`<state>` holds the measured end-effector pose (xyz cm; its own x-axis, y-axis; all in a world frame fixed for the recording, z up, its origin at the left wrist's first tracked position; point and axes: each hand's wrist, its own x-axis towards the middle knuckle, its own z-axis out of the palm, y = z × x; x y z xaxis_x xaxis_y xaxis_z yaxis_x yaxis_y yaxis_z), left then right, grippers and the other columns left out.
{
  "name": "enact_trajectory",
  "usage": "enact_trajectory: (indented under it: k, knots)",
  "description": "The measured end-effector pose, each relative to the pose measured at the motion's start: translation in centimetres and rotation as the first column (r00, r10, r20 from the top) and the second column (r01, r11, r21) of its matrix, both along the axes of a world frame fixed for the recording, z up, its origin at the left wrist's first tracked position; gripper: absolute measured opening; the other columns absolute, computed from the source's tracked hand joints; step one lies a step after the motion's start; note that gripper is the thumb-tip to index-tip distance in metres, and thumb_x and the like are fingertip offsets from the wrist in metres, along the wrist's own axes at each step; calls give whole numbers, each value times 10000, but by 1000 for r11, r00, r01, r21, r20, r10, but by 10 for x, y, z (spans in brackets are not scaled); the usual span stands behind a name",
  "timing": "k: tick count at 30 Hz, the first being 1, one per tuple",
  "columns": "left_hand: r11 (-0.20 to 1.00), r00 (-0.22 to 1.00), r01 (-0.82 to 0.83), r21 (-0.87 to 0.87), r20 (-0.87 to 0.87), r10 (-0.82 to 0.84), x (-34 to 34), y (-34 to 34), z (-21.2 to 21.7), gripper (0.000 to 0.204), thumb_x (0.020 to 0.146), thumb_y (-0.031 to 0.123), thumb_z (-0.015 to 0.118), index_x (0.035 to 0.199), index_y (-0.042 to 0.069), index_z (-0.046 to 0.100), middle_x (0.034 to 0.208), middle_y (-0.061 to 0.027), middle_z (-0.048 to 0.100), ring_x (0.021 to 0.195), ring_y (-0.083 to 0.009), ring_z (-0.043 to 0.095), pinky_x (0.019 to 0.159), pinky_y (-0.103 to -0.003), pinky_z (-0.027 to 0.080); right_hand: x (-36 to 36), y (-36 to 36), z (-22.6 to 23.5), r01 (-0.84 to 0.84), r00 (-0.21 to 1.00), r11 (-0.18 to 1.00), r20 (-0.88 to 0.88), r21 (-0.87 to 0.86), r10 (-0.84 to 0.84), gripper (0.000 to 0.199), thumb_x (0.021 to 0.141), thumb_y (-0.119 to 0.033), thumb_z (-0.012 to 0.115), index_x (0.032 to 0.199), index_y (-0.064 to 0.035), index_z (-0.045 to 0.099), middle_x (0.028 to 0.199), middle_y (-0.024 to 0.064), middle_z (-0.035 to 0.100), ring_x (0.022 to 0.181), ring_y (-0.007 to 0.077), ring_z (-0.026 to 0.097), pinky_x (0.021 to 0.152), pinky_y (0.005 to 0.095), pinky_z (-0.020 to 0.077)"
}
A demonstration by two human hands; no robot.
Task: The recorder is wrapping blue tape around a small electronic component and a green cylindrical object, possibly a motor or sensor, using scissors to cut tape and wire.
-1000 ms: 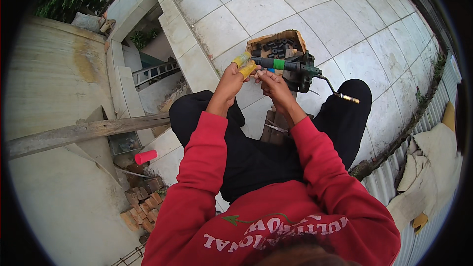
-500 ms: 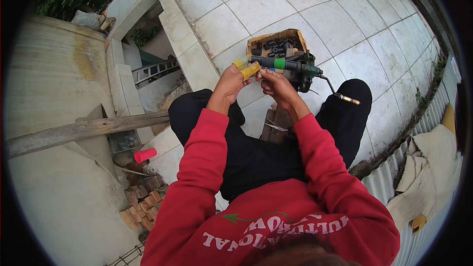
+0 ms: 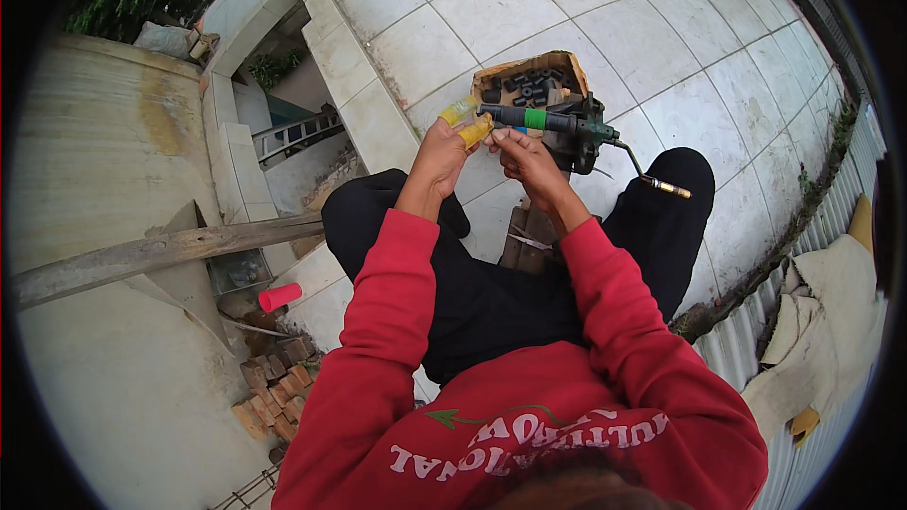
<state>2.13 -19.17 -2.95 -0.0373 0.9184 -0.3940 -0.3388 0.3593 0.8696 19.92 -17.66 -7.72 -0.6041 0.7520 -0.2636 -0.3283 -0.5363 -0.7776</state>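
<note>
My left hand [image 3: 440, 153] is closed around a yellow, partly see-through piece [image 3: 475, 130], with its fingers and thumb wrapped about it. Another yellow part [image 3: 459, 111] shows just beyond those fingers; I cannot tell if the two are one piece. My right hand [image 3: 525, 157] pinches its thumb and fingers together at the near end of the yellow piece; what lies between them is too small to make out. Right beyond both hands is a dark hand-cranked device [image 3: 588, 136]. Its black cylinder [image 3: 507, 116] carries a green band [image 3: 535, 120] and points left.
An open cardboard box [image 3: 568, 63] of short black tubes [image 3: 534, 87] stands behind the device. The crank handle [image 3: 672, 189] reaches toward my right knee. A wooden beam [image 3: 161, 253], a pink cup-like cylinder [image 3: 280, 297] and stacked bricks [image 3: 274, 399] are at left.
The yellow pieces have shifted slightly to the left and tilted a little. My right hand has edged left with its fingers still pinched. The device has barely moved.
</note>
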Motion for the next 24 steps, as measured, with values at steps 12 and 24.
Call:
enact_trajectory:
  k: [12, 24]
  knots:
    - [958, 925, -21, 286, -358, 127, 7, 24, -2, 293, 981, 74, 706, 1162, -53, 513, 1157, -149, 712, 985, -144, 657, 853, -255, 509, -21, -18, -4, 471, 819, 816, 178, 336, -546, 209, 977, -152, 745, 1104, 11, 779, 894, -41, 711, 788, 32, 585, 713, 198, 468]
    - [946, 946, 43, 320, -317, 64, 14, 42, -2, 522, 979, 58, 707, 1447, 10, 481, 1170, -123, 713, 1081, -157, 654, 967, -283, 492, -28, -46, -17, 562, 742, 755, 196, 338, -641, 166, 984, -149, 746, 1053, 1, 756, 779, -91, 586, 696, 1, 457, 618, 184, 355]
